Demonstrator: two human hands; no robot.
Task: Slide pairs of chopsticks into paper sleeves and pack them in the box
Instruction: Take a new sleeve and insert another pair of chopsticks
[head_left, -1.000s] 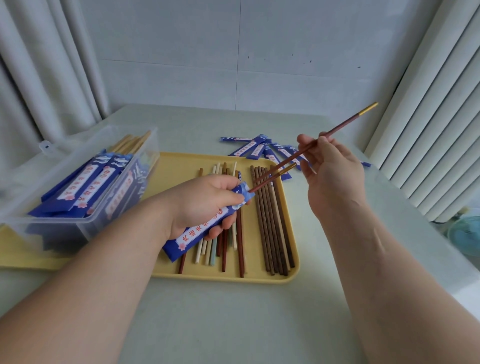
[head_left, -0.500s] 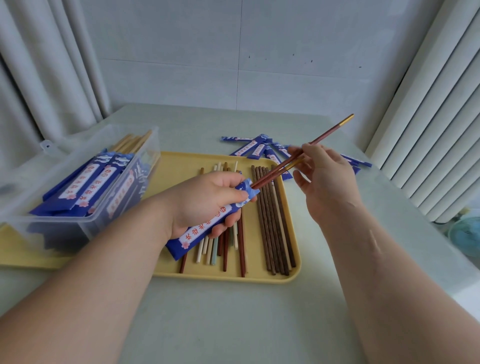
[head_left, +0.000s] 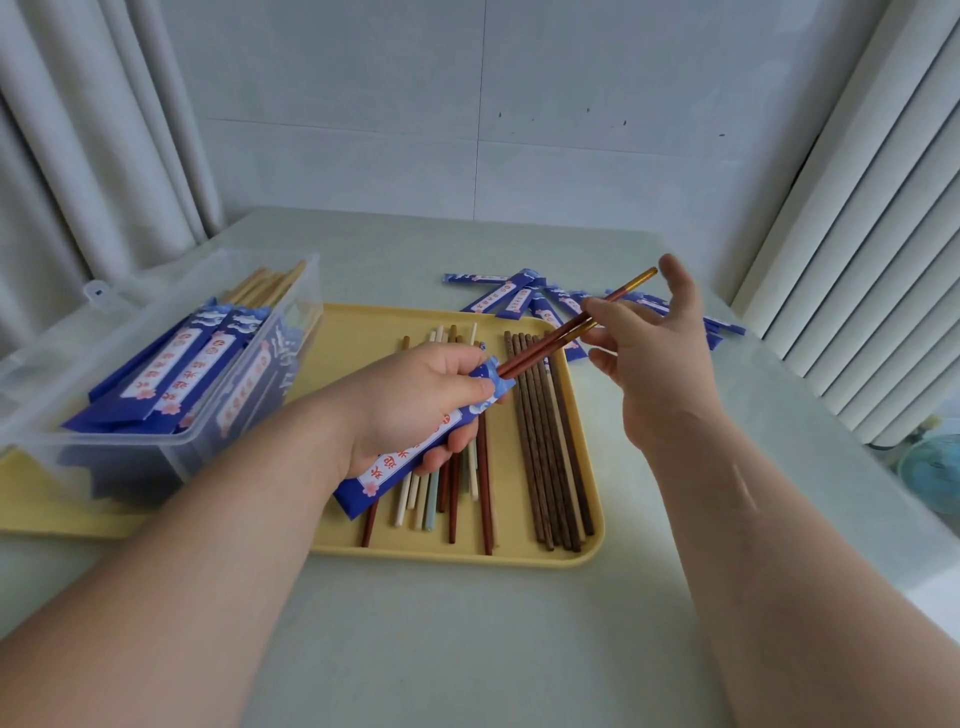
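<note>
While the pair of chopsticks (head_left: 540, 349) sits with its thin ends inside the mouth of a blue paper sleeve (head_left: 395, 462), most of its length sticks out toward 2 o'clock, above the tray. One stick reaches farther out than the other, so the gold tops are not level.

The right hand (head_left: 654, 353) pinches the pair lightly near the gold tops between the thumb and the fingertips. The other fingers are spread loose, and one is stretched up beside the farther top.

The left hand (head_left: 415, 410) grips the sleeve, fingers curled under it and thumb pressed on top just behind the mouth. The sleeve slants from 7 o'clock to 1 o'clock, its lower end poking out below the palm.

Under both hands lies a yellow tray (head_left: 571, 558) with loose chopsticks (head_left: 550, 441): a dark brown bunch on its 3 o'clock side and mixed red, cream and pale green ones under the left hand.

At 9 o'clock a clear plastic box (head_left: 135, 291) rests partly on the tray and holds filled sleeves (head_left: 176, 364), with pale wooden ends showing at its far end. Empty sleeves (head_left: 519, 299) lie scattered at 1 o'clock, just beyond the tray, on the pale table (head_left: 467, 649).
</note>
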